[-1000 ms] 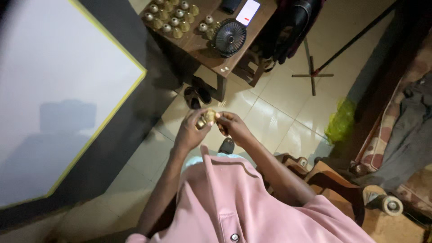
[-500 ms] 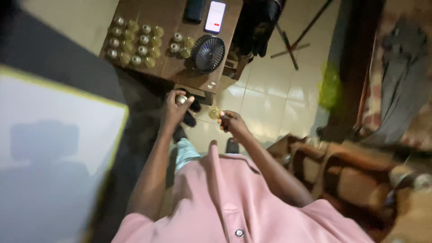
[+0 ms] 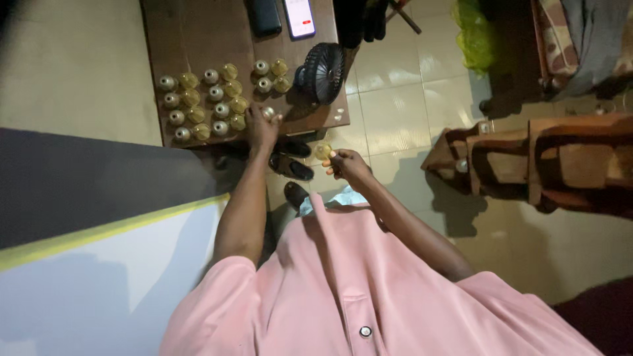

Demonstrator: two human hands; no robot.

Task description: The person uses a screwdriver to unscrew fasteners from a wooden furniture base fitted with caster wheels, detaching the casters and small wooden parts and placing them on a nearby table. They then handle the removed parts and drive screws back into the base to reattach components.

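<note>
Up at the top stands a brown table (image 3: 198, 39), the biggest thing near the hands. On it lie a black fan (image 3: 323, 71), two phones (image 3: 282, 14) side by side, and rows of little jars (image 3: 204, 99). Some jars look silver and some look yellow. Under the table edge, on the tiled floor, lie dark shoes (image 3: 290, 165).

The left hand (image 3: 262, 128) reaches out to the table's near edge, just right of the rows. Its fingers close around a silver cap (image 3: 269, 113), which peeks out at the fingertips and sits on or just above the table; I cannot tell which.

The right hand (image 3: 348, 165) is off the table, over the floor. It pinches a small yellow jar (image 3: 322, 151) between thumb and fingers. The jar sticks out to the left of the fingertips. The two hands are apart.
</note>
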